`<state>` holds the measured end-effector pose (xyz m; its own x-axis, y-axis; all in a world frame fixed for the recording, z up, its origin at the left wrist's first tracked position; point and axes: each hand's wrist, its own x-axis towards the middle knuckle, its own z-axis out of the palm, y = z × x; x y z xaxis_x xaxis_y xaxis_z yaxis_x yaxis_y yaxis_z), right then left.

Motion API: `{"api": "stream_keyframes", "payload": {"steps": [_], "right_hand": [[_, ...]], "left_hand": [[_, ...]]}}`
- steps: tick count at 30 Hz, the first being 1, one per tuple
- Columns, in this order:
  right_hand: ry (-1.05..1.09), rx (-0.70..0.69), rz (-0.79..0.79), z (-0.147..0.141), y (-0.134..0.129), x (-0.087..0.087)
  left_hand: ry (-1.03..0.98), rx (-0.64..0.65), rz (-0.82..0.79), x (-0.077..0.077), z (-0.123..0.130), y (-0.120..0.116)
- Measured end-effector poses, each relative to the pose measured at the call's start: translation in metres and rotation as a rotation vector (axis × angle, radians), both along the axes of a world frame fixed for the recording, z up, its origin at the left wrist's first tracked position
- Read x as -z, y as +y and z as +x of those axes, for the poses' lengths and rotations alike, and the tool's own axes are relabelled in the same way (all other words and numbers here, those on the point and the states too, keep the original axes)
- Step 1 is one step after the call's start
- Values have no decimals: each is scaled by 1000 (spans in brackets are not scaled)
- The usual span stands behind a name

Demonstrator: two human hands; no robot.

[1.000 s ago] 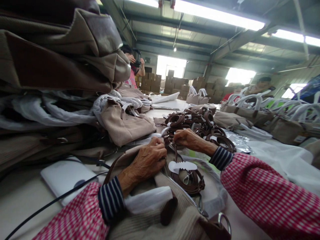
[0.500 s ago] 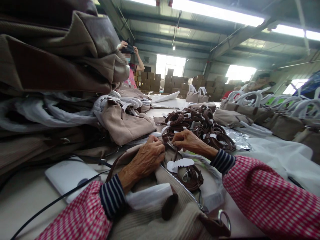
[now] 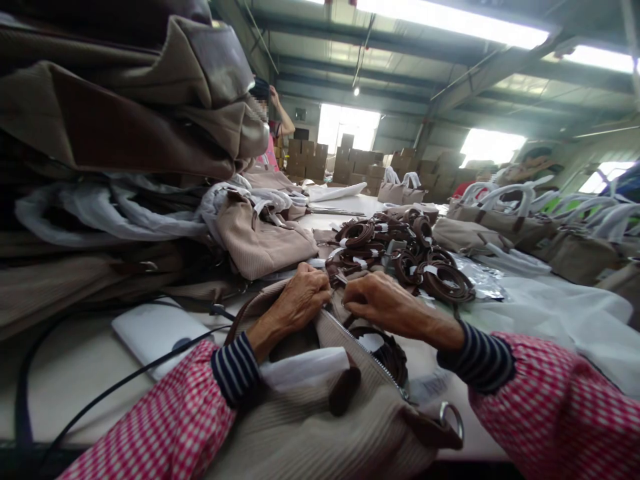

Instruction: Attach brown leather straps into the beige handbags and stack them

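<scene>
A beige ribbed handbag [image 3: 300,440] lies in front of me, its zipper [image 3: 367,351] running diagonally along the opening. My left hand [image 3: 300,297] is closed on the bag's far edge, by the upper end of the zipper. Just to its right, my right hand [image 3: 383,303] has its fingers pinched together; what they hold is hidden. Under the right hand, a coiled brown strap [image 3: 397,360] is partly covered. A handle wrapped in white [image 3: 307,369] crosses the near side of the bag, and a metal ring [image 3: 453,419] sits at its right end.
Bags are piled high [image 3: 150,127] on the left. Beyond my hands lies a heap of coiled brown straps [image 3: 447,283]. A white device [image 3: 157,330] and a black cable [image 3: 135,373] lie at left. More bags [image 3: 530,233] stand at right; co-workers are farther back.
My right hand has shifted slightly right and down, now covering more of the coiled strap. The left hand stays at the bag's edge. The view has shifted a little.
</scene>
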<state>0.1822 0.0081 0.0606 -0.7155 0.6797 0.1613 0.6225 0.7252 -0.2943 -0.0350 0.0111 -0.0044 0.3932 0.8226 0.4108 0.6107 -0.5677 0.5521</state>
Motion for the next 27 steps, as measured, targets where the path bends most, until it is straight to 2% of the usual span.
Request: {"api": "stream_keyframes", "payload": {"steps": [5,12,27], "right_hand": [[-215,76,96,-9,-9,10],[-154,170,87,-10,-7,20],[-420,202,186,-30,-11,1]], "left_hand": [[-18,-19,-16,-2,3,-1],[-3,-30,-52,-9,6,-7],[-33,6,-52,-9,4,-7]]}}
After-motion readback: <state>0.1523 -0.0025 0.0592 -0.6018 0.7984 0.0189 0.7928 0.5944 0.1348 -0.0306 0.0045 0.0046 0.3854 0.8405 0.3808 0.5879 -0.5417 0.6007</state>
